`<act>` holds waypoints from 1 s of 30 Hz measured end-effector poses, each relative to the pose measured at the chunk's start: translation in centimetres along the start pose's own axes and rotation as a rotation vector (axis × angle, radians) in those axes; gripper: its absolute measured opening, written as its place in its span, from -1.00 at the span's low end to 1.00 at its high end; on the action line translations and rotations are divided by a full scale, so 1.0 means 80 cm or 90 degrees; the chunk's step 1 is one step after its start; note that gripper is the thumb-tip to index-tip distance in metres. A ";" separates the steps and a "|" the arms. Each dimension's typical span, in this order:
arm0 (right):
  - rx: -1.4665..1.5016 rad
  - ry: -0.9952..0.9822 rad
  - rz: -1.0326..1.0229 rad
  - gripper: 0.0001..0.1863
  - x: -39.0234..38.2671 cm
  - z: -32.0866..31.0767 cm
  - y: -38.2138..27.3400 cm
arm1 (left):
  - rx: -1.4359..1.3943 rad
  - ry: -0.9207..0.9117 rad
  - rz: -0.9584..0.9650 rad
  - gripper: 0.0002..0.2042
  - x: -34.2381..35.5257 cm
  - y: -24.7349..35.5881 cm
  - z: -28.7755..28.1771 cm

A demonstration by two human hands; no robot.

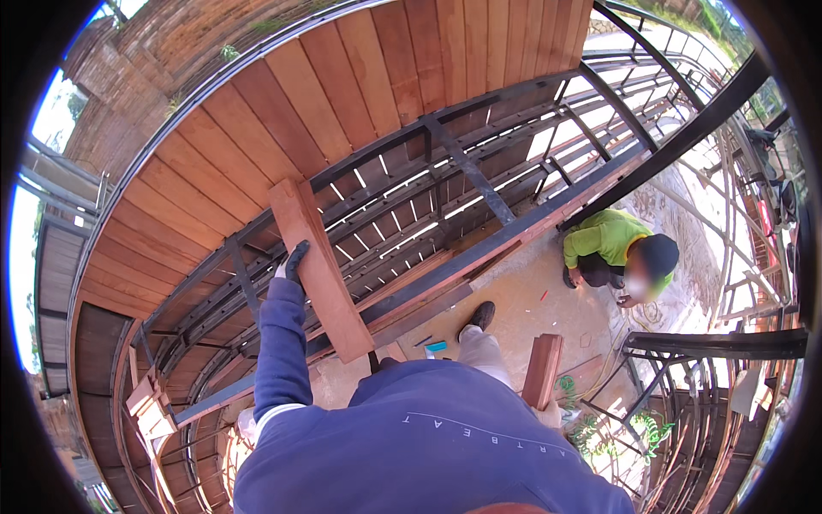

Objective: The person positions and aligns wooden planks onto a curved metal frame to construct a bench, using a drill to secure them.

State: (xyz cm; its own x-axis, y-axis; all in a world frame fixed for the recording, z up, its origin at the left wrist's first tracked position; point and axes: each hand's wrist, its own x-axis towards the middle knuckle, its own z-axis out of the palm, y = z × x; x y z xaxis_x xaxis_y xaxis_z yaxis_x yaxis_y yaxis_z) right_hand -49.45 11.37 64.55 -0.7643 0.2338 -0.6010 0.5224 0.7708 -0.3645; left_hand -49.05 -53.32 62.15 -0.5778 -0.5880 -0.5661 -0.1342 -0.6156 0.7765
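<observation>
I wear a navy sweatshirt (445, 454) marked with small white lettering; beyond it, my left hand (295, 262) is dark-gloved, my trousers (484, 351) pale, my shoe (483, 316) dark.

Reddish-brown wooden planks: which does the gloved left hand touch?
The loose reddish-brown plank overlapping the curved row of fitted planks; those lie side by side, and the brown wood by the right hand sits apart.

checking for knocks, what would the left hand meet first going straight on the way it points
Probably the reddish-brown board that the left hand touches; farther along that line, the row of wooden slats, though depth is unclear.
</observation>
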 end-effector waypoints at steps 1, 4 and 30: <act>0.017 -0.007 -0.057 -0.36 0.039 -0.024 -0.013 | 0.047 0.054 -0.005 -0.36 -0.007 0.010 -0.017; 0.000 -0.016 -0.196 -0.37 0.098 -0.122 -0.120 | 0.458 0.411 0.131 -0.10 -0.072 0.058 0.031; 0.054 0.072 -0.826 -0.21 0.075 -0.178 -0.444 | -0.126 -0.424 0.372 -0.28 -0.164 -0.056 0.525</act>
State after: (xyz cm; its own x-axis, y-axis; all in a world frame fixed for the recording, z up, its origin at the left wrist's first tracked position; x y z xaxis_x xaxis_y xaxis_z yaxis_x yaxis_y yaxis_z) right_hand -77.97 -6.17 84.00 -0.7517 -0.5962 0.2818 -0.5963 0.4321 -0.6765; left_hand -74.70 -20.77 77.74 -0.8646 -0.4474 0.2288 0.4320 -0.4289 0.7934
